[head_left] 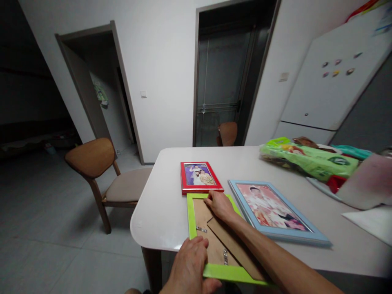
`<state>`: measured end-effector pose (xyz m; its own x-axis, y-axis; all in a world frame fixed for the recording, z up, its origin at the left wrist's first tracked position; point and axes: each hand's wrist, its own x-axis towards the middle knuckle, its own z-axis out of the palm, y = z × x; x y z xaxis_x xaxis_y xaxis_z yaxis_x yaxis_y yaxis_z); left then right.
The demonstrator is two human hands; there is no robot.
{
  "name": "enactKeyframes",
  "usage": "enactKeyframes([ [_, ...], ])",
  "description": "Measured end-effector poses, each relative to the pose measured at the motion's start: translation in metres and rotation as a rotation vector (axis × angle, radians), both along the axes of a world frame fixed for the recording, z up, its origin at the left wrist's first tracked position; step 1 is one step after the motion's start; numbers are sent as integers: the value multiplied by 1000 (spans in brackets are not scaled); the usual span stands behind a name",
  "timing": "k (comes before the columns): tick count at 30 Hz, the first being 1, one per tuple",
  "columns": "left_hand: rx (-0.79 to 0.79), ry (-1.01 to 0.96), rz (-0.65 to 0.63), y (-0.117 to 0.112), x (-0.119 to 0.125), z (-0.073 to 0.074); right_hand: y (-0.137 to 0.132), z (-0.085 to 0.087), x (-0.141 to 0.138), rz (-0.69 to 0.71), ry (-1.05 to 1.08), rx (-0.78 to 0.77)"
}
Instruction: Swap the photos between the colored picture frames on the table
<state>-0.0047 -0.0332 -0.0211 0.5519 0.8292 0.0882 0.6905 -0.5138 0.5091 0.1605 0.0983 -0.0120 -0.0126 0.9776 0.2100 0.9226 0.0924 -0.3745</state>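
A green picture frame [191, 214] lies face down at the table's front edge, showing its brown backing board [201, 210], metal hangers [226, 256] and a stand leg [232, 241]. My left hand [191, 261] grips the frame's near left corner, thumb below the near edge. Over the far end of the backing, my right hand [219, 204] is closed with its fingertips pressed down near the frame's inner edge; whatever they pinch is hidden. Just beyond stands a red picture frame [184, 179] with a photo, lying face up. To the right, a light-blue picture frame [245, 204] also lies face up.
The white table [162, 196] has rounded corners. Green plastic packaging [315, 159], a pinkish sheet [367, 183] and white paper [372, 222] are on its right side. A wooden chair [92, 159] stands at left. A white fridge [327, 94] is at the back right.
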Motion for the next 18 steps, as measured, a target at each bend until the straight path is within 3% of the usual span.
enactKeyframes([
  [7, 108, 99, -114, 0, 42, 18, -41, 13, 23, 130, 53, 21],
  [11, 76, 133, -132, 0, 63, 16, -74, 18, 49, 112, 165, 30],
  [15, 51, 56, -156, 0, 57, 13, -100, 19, 73, 2, 500, 107],
  [18, 70, -93, -129, -2, 47, 23, -114, 14, 71, -119, 976, 90],
])
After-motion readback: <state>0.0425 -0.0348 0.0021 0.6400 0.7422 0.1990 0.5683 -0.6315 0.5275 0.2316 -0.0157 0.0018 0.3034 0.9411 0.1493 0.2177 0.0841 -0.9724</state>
